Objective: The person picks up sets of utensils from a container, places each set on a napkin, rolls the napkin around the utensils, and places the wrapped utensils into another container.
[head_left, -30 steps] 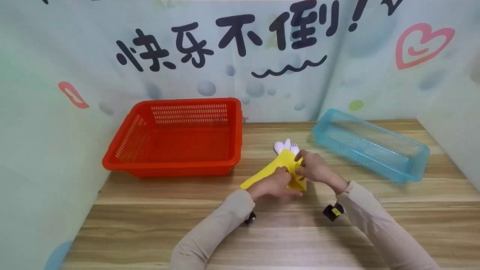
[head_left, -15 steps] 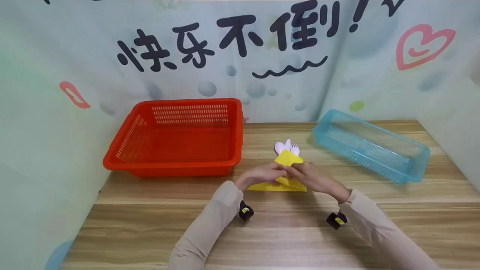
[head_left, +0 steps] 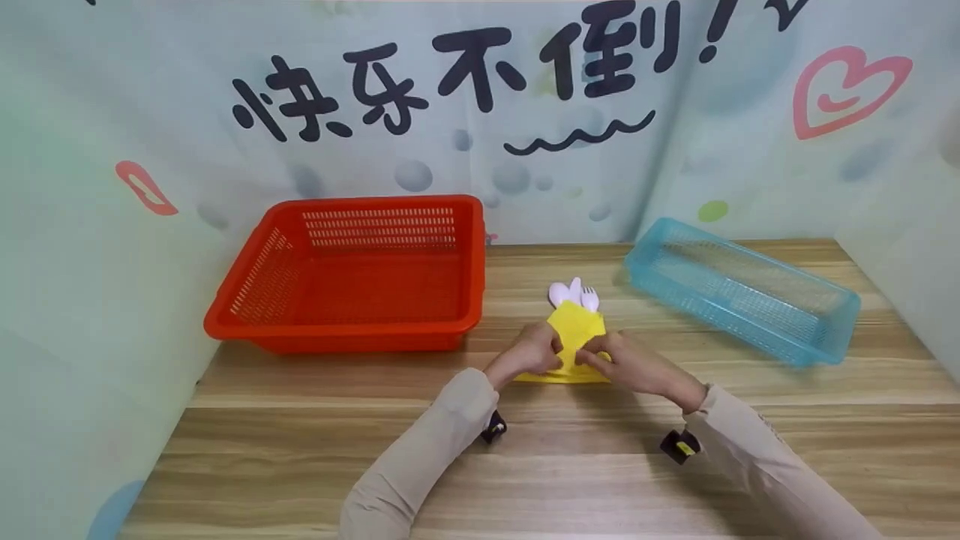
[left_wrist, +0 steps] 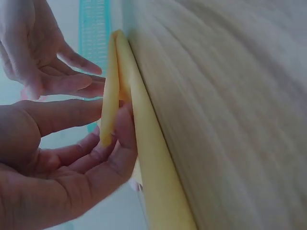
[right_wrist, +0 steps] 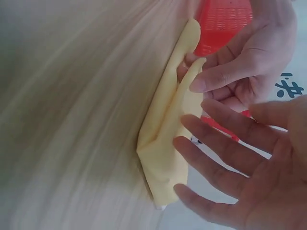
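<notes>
Both forearms in beige sleeves run up from the bottom of the head view and meet at frame centre. Left hand: thumb & fingers curled, pinching. Right hand: fingers straight, spread, palm open; small black wrist cams under both wrists.

A wooden bench with pale and brown plank grain fills the lower view. It is boxed in on three sides by light blue-green printed panels. The back panel carries large black characters, a black wavy line under them, and soft grey bubbles. The left panel shows a small red shape and a blue patch low down. The right panel bears a pink heart and a green dot. The light is even and soft, with faint shadows on the wood.
</notes>
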Tool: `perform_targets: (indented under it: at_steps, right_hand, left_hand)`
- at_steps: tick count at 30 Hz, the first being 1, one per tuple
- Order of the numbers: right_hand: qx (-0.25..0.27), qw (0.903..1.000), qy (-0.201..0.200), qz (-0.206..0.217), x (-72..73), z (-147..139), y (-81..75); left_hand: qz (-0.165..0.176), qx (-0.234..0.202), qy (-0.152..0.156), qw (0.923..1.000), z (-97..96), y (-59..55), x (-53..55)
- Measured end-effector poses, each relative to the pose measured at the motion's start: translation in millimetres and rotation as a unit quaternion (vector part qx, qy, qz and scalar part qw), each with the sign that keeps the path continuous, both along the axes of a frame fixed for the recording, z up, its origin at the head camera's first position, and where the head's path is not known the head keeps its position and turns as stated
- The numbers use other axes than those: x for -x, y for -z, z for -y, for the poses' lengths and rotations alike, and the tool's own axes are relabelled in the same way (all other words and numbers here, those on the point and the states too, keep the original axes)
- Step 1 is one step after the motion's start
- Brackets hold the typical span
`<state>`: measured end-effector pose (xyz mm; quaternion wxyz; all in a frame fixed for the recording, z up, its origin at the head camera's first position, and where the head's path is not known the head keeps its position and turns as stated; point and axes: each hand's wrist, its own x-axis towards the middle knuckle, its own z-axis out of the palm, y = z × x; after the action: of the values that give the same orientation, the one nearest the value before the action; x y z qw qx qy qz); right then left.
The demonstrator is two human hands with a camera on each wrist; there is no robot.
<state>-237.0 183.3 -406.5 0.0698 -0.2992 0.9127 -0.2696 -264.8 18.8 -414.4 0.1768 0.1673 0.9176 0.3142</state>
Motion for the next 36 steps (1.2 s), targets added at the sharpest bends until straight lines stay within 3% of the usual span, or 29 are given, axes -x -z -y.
perform_targets:
  at_steps: [3, 9, 14, 17, 19, 21, 23, 25, 28, 30, 33, 36]
  right_hand:
    - [-0.024, 0.9972, -0.030, -0.064, -0.6, 0, 2.1]
    - [-0.048, 0.9859, -0.057, -0.150, -4.6, 0, 8.4]
    - [-0.124, 0.9611, -0.043, -0.243, -17.3, 1, 12.2]
    - [-0.175, 0.9465, -0.045, -0.267, -25.5, 0, 14.1]
    - [-0.190, 0.9432, -0.052, -0.268, -29.3, -1, 14.8]
    - [-0.190, 0.9438, -0.057, -0.265, -31.2, -2, 15.5]
    - [-0.183, 0.9455, -0.059, -0.263, -31.7, -3, 15.7]
    - [-0.179, 0.9464, -0.061, -0.262, -31.0, -4, 15.8]
    - [-0.179, 0.9482, -0.063, -0.255, -31.0, -6, 15.5]
    - [-0.184, 0.9498, -0.065, -0.245, -32.2, -7, 15.3]
    - [-0.183, 0.9621, -0.063, -0.192, -35.3, -9, 14.6]
    - [-0.170, 0.9787, -0.047, -0.105, -33.8, -11, 14.4]
  left_hand:
    - [-0.040, 0.042, 0.032, 0.9978, 1.4, -0.7, -0.3]
    - [-0.035, 0.082, 0.051, 0.9947, 0.6, -0.5, -1.4]
    - [-0.070, 0.122, 0.055, 0.9885, -2.8, 1.1, -3.0]
    - [-0.086, 0.137, 0.047, 0.9858, -5.2, 1.0, -4.9]
    - [-0.109, 0.149, 0.036, 0.9822, -7.6, 1.2, -9.4]
    - [-0.147, 0.176, 0.036, 0.9727, -11.5, 1.5, -17.1]
    - [-0.184, 0.213, 0.053, 0.9579, -16.5, 1.6, -27.9]
    - [-0.203, 0.269, 0.094, 0.9369, -21.7, 1.7, -39.7]
    - [-0.164, 0.326, 0.158, 0.9177, -27.0, 2.8, -54.3]
    - [-0.130, 0.355, 0.185, 0.9070, -28.8, 4.6, -60.7]
    - [-0.092, 0.365, 0.190, 0.9067, -29.4, 6.7, -64.6]
    - [-0.071, 0.350, 0.185, 0.9154, -28.9, 7.1, -64.2]
